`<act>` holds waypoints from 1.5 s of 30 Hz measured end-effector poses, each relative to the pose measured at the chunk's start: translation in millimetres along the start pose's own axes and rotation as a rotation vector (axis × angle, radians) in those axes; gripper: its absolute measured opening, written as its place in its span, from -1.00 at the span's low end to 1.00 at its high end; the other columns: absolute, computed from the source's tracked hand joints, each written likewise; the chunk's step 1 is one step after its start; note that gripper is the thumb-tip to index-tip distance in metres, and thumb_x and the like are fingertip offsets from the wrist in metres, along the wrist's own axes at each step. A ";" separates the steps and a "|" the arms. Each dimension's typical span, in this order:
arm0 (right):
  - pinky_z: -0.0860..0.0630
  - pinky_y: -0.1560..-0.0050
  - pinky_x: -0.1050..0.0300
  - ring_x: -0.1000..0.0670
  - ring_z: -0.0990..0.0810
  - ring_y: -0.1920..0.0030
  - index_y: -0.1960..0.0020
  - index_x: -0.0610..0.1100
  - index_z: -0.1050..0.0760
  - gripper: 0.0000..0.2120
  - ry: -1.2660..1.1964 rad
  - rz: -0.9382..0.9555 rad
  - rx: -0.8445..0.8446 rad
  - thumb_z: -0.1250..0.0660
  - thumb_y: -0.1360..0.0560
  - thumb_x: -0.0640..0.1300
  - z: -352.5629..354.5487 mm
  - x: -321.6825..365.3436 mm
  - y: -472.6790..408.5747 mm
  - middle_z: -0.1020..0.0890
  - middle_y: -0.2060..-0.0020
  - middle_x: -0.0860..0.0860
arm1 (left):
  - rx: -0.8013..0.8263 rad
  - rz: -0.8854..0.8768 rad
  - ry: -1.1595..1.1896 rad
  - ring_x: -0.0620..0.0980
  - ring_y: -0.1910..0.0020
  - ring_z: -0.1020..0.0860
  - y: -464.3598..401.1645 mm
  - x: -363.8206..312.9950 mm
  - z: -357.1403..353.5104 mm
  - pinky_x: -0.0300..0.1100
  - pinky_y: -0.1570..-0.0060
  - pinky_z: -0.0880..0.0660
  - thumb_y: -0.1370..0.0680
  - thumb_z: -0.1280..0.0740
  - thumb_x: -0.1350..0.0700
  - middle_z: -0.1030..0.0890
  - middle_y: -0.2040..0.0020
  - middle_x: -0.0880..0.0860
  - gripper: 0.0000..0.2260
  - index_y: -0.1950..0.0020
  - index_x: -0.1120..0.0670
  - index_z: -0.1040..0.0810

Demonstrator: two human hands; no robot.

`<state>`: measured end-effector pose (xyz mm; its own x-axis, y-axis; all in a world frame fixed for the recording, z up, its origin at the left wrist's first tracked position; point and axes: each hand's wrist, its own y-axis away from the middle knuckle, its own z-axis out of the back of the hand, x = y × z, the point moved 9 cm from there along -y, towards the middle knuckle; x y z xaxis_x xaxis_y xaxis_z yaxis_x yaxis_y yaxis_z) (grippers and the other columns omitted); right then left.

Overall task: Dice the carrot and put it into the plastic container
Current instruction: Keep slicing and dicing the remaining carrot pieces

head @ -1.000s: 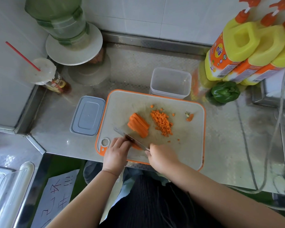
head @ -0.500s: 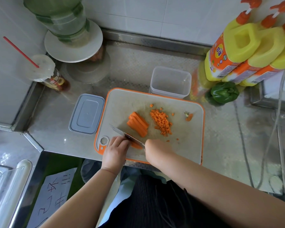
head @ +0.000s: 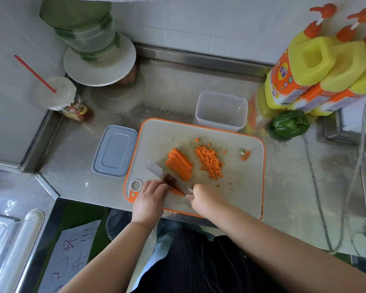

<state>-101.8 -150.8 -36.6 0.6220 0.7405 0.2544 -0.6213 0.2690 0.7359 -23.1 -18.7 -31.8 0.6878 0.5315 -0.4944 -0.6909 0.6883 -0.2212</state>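
Observation:
On the orange-rimmed cutting board [head: 245,187] lie a stack of carrot sticks [head: 179,163], a pile of diced carrot [head: 210,160] and a carrot end [head: 245,155]. My right hand [head: 207,197] grips the handle of a knife [head: 167,176], whose blade rests over a carrot piece [head: 176,191] near the board's front edge. My left hand [head: 151,198] holds that piece down with curled fingers, beside the blade. An empty clear plastic container [head: 221,111] stands just behind the board.
The grey container lid [head: 114,151] lies left of the board. A green pepper [head: 291,123] and yellow detergent bottles [head: 317,75] stand at the back right. A drink cup with a red straw [head: 57,96] and a large water bottle [head: 89,34] are at the back left.
Both hands stay at the board's front edge with the knife over the carrot piece; the blade has shifted only slightly. The view has drifted a little.

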 end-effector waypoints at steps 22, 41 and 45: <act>-0.40 0.19 0.10 -0.13 -0.58 0.07 -0.15 -0.19 -0.50 -0.81 0.098 -0.003 0.021 -0.19 -0.62 -0.15 10.3 17.5 10.8 -0.58 0.07 -0.09 | -0.043 0.037 0.017 0.03 0.13 -0.48 -0.2 2.3 5.5 -0.10 0.24 -0.52 -0.53 -0.26 0.10 -0.60 0.14 0.04 -0.80 0.15 0.14 -0.65; -0.40 0.18 0.09 -0.14 -0.55 0.08 -0.10 -0.18 -0.46 -0.66 -0.048 0.027 0.011 -0.15 -0.61 0.10 5.4 14.3 1.0 -0.52 0.14 -0.06 | -0.046 0.002 0.005 0.05 0.11 -0.50 1.3 1.1 7.4 -0.11 0.24 -0.55 -0.54 -0.27 0.11 -0.62 0.09 0.04 -0.80 0.12 0.13 -0.66; -0.35 0.25 0.11 -0.09 -0.46 0.21 -0.08 -0.20 -0.46 -0.67 -0.024 0.063 -0.046 -0.14 -0.62 0.07 13.7 22.4 11.8 -0.48 0.20 -0.05 | -0.036 0.005 0.010 0.04 0.11 -0.49 0.4 2.6 6.4 -0.09 0.24 -0.52 -0.54 -0.28 0.12 -0.61 0.11 0.04 -0.81 0.14 0.14 -0.65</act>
<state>-88.7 -139.4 -13.6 0.5917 0.7422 0.3146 -0.6806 0.2507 0.6885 -20.2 -13.9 -27.7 0.6825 0.5297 -0.5037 -0.7018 0.6674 -0.2491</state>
